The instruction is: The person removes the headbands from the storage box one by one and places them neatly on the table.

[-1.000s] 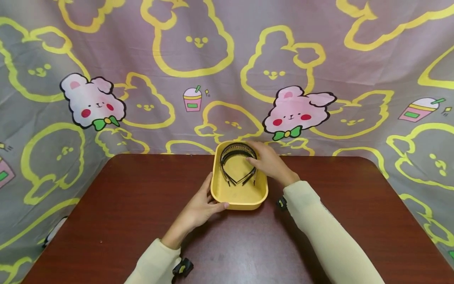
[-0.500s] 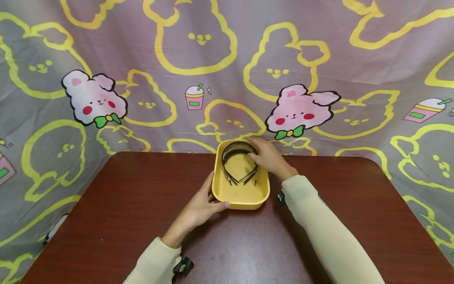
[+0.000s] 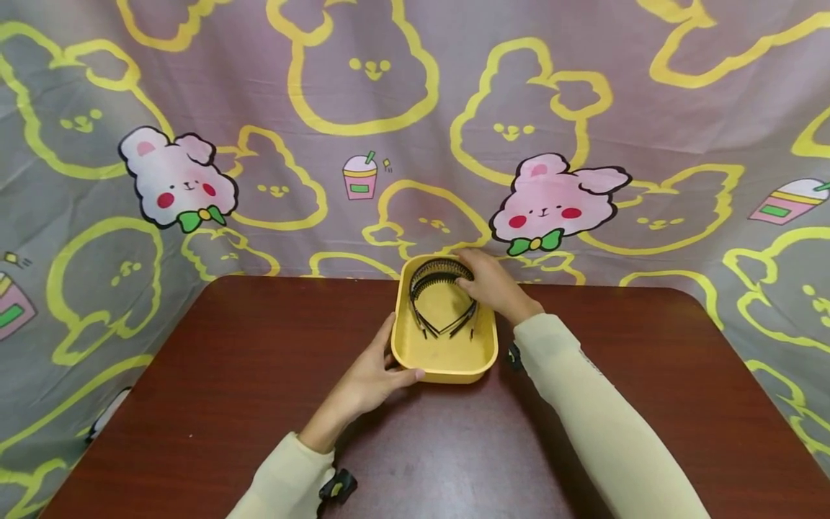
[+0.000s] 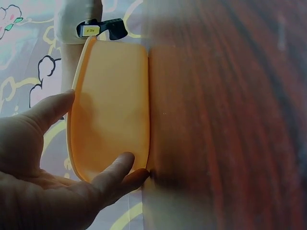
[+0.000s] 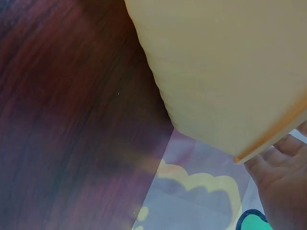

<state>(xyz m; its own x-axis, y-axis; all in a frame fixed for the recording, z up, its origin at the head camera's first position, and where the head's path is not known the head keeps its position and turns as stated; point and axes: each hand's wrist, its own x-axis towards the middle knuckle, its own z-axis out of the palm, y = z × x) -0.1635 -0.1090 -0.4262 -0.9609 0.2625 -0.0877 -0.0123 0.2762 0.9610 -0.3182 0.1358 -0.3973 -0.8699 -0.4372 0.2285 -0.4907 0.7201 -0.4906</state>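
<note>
A yellow plastic box (image 3: 447, 377) with rounded corners stands at the table's far edge. Inside it, toward the far end, lie black toothed headbands (image 3: 443, 277), nested together with their ends toward me. My left hand (image 3: 369, 376) grips the near left corner, thumb on the front wall and fingers along the left side. The left wrist view has that thumb at the rim and fingertips low on the wall of the box (image 4: 112, 96). My right hand (image 3: 494, 285) holds the far right rim, its thumb over the inside beside the headbands; its other fingers are mostly hidden.
The dark red-brown wooden table (image 3: 259, 375) reaches out on both sides of the box. Directly behind its far edge hangs a grey-pink curtain (image 3: 415, 158) printed with rabbits and drink cups. Dark wrist mounts (image 3: 338, 486) sit at the sleeves.
The head view has shifted slightly, so everything in it sits a little further right. Against the table and curtain, the box, headbands and both hands keep their places.
</note>
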